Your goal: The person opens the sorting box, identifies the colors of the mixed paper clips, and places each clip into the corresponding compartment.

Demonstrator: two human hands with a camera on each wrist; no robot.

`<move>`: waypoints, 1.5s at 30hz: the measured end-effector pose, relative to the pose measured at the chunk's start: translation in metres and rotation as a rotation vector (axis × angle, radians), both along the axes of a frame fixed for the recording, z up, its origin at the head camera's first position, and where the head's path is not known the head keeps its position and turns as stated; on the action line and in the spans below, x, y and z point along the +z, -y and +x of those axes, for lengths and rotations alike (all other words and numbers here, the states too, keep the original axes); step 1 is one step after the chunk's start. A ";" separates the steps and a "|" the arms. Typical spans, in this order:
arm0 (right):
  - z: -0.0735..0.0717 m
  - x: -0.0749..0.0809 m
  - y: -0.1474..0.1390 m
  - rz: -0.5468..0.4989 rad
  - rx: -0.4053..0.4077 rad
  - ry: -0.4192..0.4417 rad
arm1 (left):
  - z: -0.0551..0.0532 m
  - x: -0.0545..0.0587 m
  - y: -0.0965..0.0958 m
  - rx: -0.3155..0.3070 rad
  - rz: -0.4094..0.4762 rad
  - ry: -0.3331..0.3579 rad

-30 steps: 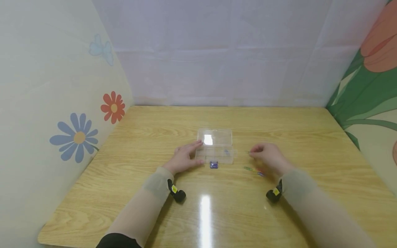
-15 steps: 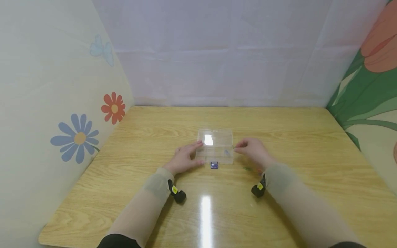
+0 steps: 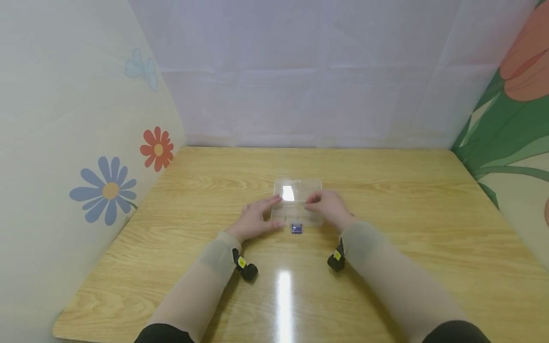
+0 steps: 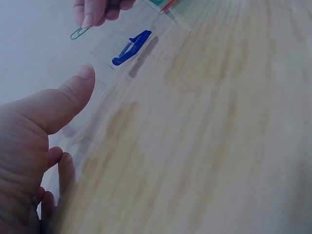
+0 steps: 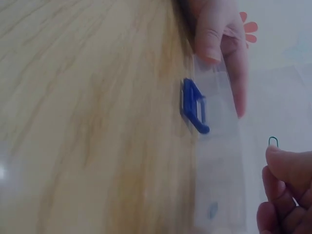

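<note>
One paperclip (image 4: pixel 78 33), clearest in wrist views, pinched by right fingers (image 5: pixel 287 165), left fingers (image 3: pixel 268 202) spread against box (image 3: pixel 290 210)

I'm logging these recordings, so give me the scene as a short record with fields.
Container: clear rectangular plastic box, lid open
Front edge: dark-blue plastic clasp
Right hand: pinches green wire paper clip above the box
Left hand: at the box's left end, thumb and fingers apart
Surface: wood-grained table
</note>
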State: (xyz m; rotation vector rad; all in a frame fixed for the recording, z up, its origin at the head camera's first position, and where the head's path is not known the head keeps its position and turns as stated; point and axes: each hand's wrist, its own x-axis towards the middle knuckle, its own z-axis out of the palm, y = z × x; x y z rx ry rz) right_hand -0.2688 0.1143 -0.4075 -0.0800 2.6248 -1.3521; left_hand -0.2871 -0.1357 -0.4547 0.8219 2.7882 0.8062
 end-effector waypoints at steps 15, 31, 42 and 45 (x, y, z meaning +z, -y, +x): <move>-0.008 -0.001 0.038 0.110 -0.005 -0.027 | -0.001 -0.002 0.001 -0.007 0.021 -0.016; -0.006 -0.001 0.040 0.105 0.001 -0.032 | 0.001 0.001 0.001 -0.005 0.032 -0.007; -0.007 0.005 0.000 0.084 0.058 -0.053 | 0.000 0.000 0.001 0.003 0.015 0.007; -0.003 0.010 -0.018 0.081 0.052 -0.054 | 0.000 0.000 0.001 0.000 0.011 0.006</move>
